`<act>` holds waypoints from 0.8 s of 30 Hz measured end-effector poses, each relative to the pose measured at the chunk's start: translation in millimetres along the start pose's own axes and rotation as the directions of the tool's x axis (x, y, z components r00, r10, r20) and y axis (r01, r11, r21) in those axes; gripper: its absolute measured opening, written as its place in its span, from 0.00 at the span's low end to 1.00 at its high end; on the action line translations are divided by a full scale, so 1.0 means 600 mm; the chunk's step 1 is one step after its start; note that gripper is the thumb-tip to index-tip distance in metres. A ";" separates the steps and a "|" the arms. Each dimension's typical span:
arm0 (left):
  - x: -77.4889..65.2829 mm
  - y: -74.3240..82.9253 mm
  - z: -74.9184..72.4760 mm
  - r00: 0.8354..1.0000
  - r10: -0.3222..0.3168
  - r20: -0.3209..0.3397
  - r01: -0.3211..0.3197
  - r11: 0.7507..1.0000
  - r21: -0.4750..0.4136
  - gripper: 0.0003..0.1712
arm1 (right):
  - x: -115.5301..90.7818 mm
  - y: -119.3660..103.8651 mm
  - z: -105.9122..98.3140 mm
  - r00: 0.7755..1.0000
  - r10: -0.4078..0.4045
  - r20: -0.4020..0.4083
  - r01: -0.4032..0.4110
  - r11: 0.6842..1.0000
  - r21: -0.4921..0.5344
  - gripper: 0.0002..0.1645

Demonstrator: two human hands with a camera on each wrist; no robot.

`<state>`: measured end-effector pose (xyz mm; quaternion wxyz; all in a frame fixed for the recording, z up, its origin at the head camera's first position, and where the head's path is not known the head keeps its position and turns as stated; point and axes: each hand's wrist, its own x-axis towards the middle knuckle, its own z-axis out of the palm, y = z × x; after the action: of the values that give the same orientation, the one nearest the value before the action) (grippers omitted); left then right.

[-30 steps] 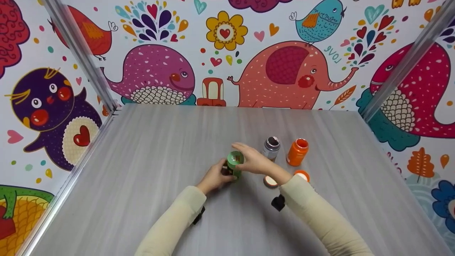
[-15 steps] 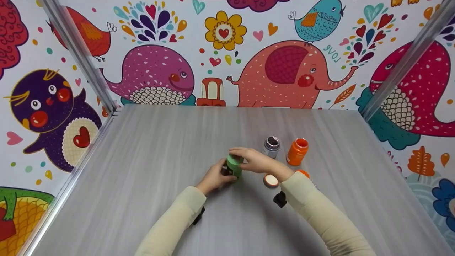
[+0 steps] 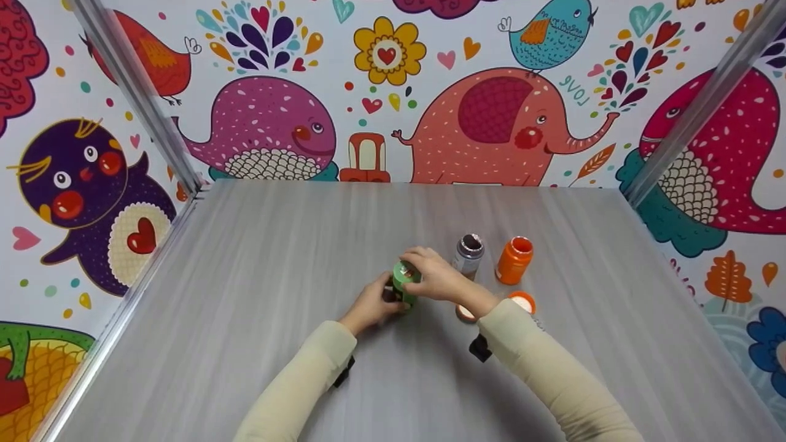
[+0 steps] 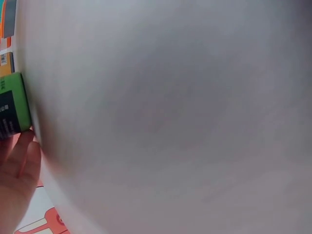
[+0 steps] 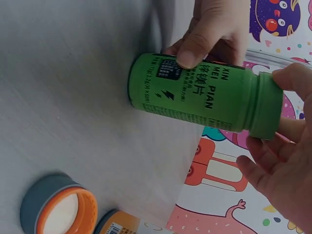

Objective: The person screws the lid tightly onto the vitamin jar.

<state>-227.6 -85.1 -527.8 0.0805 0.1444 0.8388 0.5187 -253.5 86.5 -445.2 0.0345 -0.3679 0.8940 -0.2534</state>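
While the left hand (image 3: 371,304) grips the green bottle (image 5: 195,92) low down, the right hand (image 3: 437,277) has its lid (image 5: 267,107) between thumb and curved fingers. Beyond the right hand stand an uncapped grey bottle (image 3: 468,260) and orange bottle (image 3: 514,263); a grey cap (image 3: 465,314) and orange cap (image 3: 524,301) lie near its wrist.

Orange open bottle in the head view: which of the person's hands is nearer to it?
The right. The right hand grips the green cap, to the left of the orange bottle; the left hand holds the green bottle below that cap, farther left.
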 end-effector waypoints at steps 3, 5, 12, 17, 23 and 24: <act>0.000 0.001 0.000 1.000 0.000 -0.002 0.000 1.000 0.001 0.33 | 0.000 -0.003 0.006 0.997 0.054 -0.049 -0.055 0.998 -0.006 0.29; 0.000 0.001 0.000 1.000 0.005 -0.002 -0.005 1.000 -0.001 0.34 | 0.000 -0.005 0.009 0.992 0.105 -0.076 -0.107 0.994 -0.020 0.29; -0.002 -0.002 -0.001 1.000 0.013 0.003 -0.013 1.000 -0.019 0.35 | -0.003 -0.016 0.021 0.957 0.259 -0.134 -0.271 0.959 -0.085 0.32; -0.003 0.000 -0.001 1.000 0.021 -0.002 -0.021 0.999 -0.039 0.33 | -0.001 -0.020 0.025 0.936 0.324 -0.136 -0.335 0.939 -0.074 0.34; -0.001 -0.001 -0.001 1.000 0.014 0.001 -0.014 0.999 -0.039 0.34 | -0.004 -0.017 0.012 0.951 0.305 -0.051 -0.306 0.952 0.000 0.46; -0.001 -0.002 -0.001 1.000 0.004 0.003 -0.004 0.999 -0.039 0.34 | -0.005 -0.015 0.007 0.960 0.279 -0.029 -0.279 0.960 0.016 0.47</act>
<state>-227.6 -86.1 -528.5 0.0833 0.1453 0.8282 0.5348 -244.3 81.2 -445.1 0.0582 -0.2340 0.9359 -0.2569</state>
